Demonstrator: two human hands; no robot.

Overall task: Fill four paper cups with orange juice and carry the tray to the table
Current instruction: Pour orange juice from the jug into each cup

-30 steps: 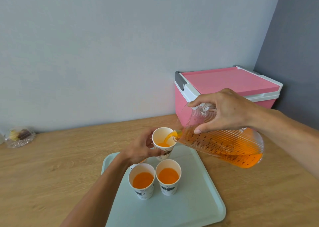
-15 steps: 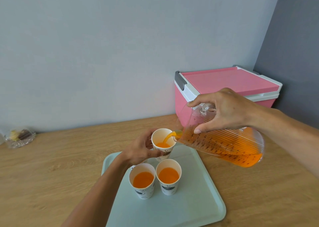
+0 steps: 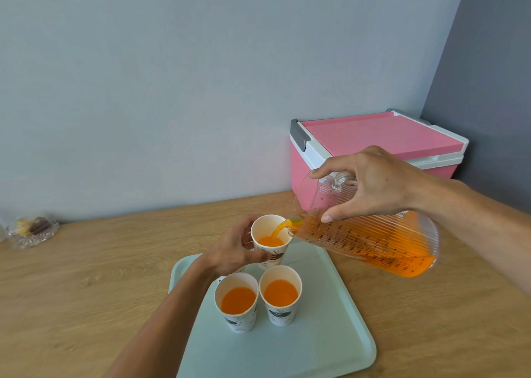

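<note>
- Right hand (image 3: 379,185) was wrapped round the handle of a clear ribbed measuring jug (image 3: 373,239). The thumb was pressed on the ribbed side and the index finger stretched out along the rim.
- The jug was tipped well over to the left, with its spout right at the lip of the back cup (image 3: 276,258). It was held up off the wooden top (image 3: 86,277), out past the right edge of the tray (image 3: 330,334).
- Orange juice (image 3: 408,259) pooled in the low side of the jug, and a thin stream ran from the spout into that cup.
- Left hand (image 3: 232,251) gripped the back cup from its left side, thumb in front and fingers curled round behind. The cup was upright with only a little juice in the bottom.
- Just under that hand a sliver of another white cup (image 3: 220,279) peeked out. Couldn't tell what was in it.
- The two front cups (image 3: 237,317) stood side by side on the tray, nearly touching and nearer the camera than the left hand. Both held a good amount of juice.
- The pale mint tray lay flat on the wooden top.
- Behind the right hand, a pink cooler box (image 3: 373,136) with a white-rimmed lid sat in the corner, lid down.
- Far left by the wall, well apart from the rest, was a small glass dish (image 3: 31,231) with some sweets in it.
</note>
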